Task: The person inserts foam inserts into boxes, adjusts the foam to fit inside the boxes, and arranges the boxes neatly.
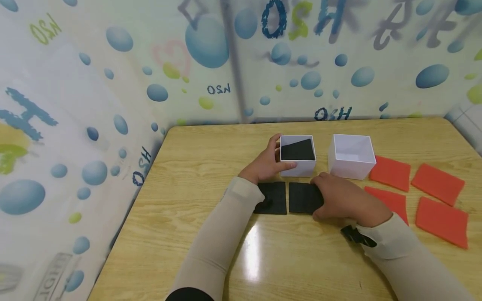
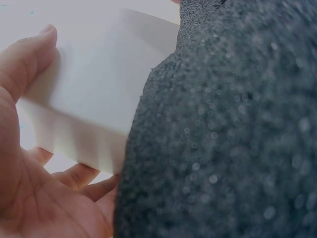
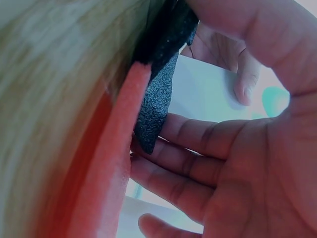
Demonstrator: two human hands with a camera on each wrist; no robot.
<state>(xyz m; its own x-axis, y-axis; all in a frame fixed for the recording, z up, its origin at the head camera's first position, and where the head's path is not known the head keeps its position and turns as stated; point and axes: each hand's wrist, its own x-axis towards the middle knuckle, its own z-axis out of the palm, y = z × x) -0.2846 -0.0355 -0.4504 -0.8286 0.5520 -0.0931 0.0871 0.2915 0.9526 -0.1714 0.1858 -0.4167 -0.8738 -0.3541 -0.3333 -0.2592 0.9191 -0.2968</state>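
Observation:
My left hand (image 1: 263,165) grips the left side of a white box (image 1: 304,168), thumb along its front and fingers behind. A black sheet (image 1: 297,150) lies tilted inside this box. In the left wrist view the hand (image 2: 54,193) holds the white box (image 2: 94,74), and black foam (image 2: 223,139) fills the right side. My right hand (image 1: 340,198) pinches the right edge of a black square (image 1: 304,198) on the table. The right wrist view has the right hand's fingers (image 3: 190,166) against the black foam (image 3: 157,101). Another black square (image 1: 275,198) lies to the left, partly behind the left sleeve.
An empty white box (image 1: 352,159) stands right of the gripped one. Several red squares (image 1: 441,219) lie on the table's right side, one partly behind my right hand. A patterned wall (image 1: 286,92) borders the wooden table (image 1: 196,154) at the back and left.

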